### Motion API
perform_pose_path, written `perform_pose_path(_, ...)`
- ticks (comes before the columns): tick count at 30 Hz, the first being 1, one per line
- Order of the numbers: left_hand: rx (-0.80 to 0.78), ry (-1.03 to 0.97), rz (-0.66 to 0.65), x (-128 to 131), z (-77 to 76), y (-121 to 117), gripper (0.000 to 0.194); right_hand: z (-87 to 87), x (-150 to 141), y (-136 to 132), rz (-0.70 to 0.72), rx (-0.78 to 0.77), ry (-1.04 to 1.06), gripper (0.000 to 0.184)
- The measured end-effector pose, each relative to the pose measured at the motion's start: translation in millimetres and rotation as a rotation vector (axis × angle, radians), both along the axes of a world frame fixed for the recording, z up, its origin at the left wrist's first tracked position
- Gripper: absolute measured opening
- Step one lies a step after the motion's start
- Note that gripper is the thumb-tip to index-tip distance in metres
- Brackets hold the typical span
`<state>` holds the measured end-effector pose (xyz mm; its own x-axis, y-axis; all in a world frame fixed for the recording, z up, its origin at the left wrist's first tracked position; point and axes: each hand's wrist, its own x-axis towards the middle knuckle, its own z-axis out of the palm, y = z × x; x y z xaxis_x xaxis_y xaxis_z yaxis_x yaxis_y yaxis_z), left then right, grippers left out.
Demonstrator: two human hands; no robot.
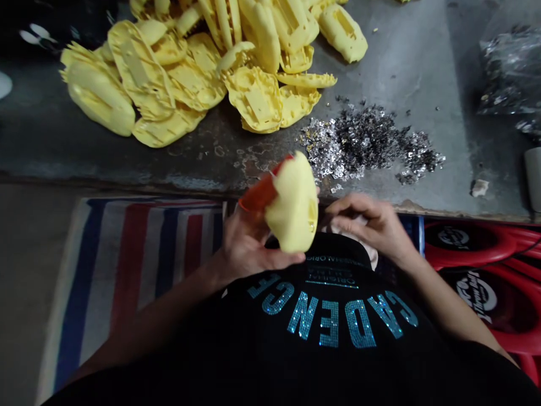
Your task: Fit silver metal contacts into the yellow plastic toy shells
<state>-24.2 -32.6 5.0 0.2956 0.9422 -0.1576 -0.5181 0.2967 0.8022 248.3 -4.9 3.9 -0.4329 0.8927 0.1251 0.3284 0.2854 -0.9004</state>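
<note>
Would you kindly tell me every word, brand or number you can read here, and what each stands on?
"CADENCE": upside down, glittery blue, on the black shirt.
"ORIGINAL", probably: small letters on the same shirt; others there are too small.
White lettering on the red-and-black objects at right: too blurred to read.

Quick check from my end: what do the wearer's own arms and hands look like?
The left hand and right hand are bare, without gloves. The forearms are uncovered too. The black shirt has black sleeves and sparkly blue-green lettering reading CADENCE.
</note>
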Motion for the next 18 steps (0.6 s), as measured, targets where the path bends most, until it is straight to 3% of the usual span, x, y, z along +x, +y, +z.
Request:
perform_pose_path(3,0.07,0.023,0.149,3,3.6,8,0.076,4.4,23,32,-0.087,0.288,-0.292,0.016)
perform_pose_path(7,-0.094,-0.012,0.07,5,-0.8,18,0.085,-4.3,29,57,0.048,0.475,-0.594,0.021)
perform_pose_path(10,-0.134,-0.041,0.025,7,-3.5,17,0.089,-6.0,32,55,0.08,0.5,-0.657,0.02)
perform_pose_path(14,-0.159,-0.047,0.003,14,-0.5,14,0.093,3.9,45,42,0.12,0.458,-0.666,0.017)
perform_pose_path(18,-0.173,-0.087,-0.033,25,2.8,14,0.086,13.3,53,29,0.121,0.422,-0.613,0.015)
